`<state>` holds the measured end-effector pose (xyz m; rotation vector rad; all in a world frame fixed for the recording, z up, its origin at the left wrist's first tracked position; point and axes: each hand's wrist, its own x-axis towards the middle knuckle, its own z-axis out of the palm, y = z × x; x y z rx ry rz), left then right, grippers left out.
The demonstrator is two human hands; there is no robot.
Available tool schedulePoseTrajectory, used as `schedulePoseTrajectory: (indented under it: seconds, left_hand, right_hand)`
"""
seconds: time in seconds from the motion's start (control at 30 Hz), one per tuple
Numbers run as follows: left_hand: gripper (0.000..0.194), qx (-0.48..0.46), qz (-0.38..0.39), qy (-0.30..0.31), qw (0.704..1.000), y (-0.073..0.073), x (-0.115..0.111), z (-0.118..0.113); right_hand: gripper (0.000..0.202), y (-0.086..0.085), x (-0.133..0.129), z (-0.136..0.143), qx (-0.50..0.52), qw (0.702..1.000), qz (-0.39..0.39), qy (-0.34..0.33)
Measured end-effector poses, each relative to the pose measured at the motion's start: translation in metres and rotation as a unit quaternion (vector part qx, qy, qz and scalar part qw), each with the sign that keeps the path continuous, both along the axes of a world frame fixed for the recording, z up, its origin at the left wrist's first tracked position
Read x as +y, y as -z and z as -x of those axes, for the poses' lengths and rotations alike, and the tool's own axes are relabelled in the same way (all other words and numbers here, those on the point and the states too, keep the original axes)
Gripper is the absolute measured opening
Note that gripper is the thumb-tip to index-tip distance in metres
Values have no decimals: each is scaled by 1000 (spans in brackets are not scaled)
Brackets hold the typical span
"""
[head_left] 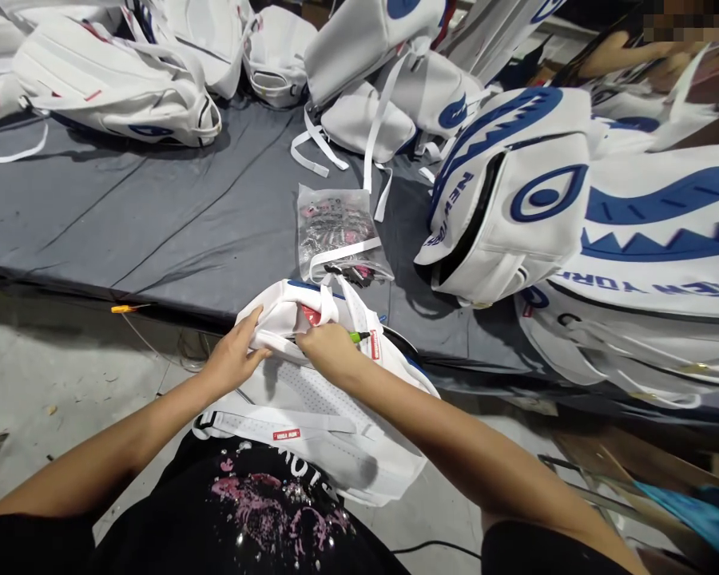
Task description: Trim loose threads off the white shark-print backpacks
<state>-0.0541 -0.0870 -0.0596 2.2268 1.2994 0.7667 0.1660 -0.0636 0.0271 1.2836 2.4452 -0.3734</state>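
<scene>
A white backpack (329, 391) with red labels lies against the table's front edge, its lower part over my lap, straps and padded back facing me. My left hand (240, 351) grips the left side of its top edge, fingers over and thumb beneath. My right hand (329, 351) is closed in a fist at the top seam, near the carry handle. Out of this fist sticks a slim green tool with a black end (358, 337); its working tip is hidden. Right behind the backpack lies a clear plastic bag (339, 231) holding dark and pink pieces, with a white strap across it.
White-and-blue backpacks (515, 192) are heaped on the right, and more white backpacks (125, 80) lie along the back of the dark-covered table (173, 200). An orange-tipped tool (125, 308) on a cord is at the front edge, left. Another person's arm (623, 56) shows top right.
</scene>
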Motion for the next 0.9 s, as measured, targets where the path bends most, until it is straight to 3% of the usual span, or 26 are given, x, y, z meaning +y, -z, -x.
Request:
schedulePoseTrajectory:
  seconds: [0.07, 0.17, 0.27, 0.37, 0.6, 0.77, 0.9]
  left_hand:
    - [84, 8, -48, 6, 999, -1, -1, -3]
    - [60, 14, -122, 20, 992, -4, -5, -9]
    - [37, -12, -135, 27, 990, -3, -7, -11]
    - [29, -52, -147, 30, 987, 1, -7, -11]
    - [30, -63, -206, 30, 976, 12, -6, -10]
    - [35, -71, -224, 33, 971, 17, -4, -7]
    - [38, -63, -201, 38, 977, 15, -5, -6]
  right_hand:
    - [35, -3, -6, 4, -15, 1000, -14, 10]
    - [36, -4, -13, 3, -21, 998, -46, 45]
    - [31, -3, -15, 0, 7, 997, -41, 67]
    - [20, -1, -13, 6, 70, 991, -18, 112]
    - [18, 0, -3, 32, 159, 966, 23, 205]
    - [21, -7, -1, 40, 123, 972, 29, 199]
    - [23, -3, -6, 29, 128, 968, 28, 214]
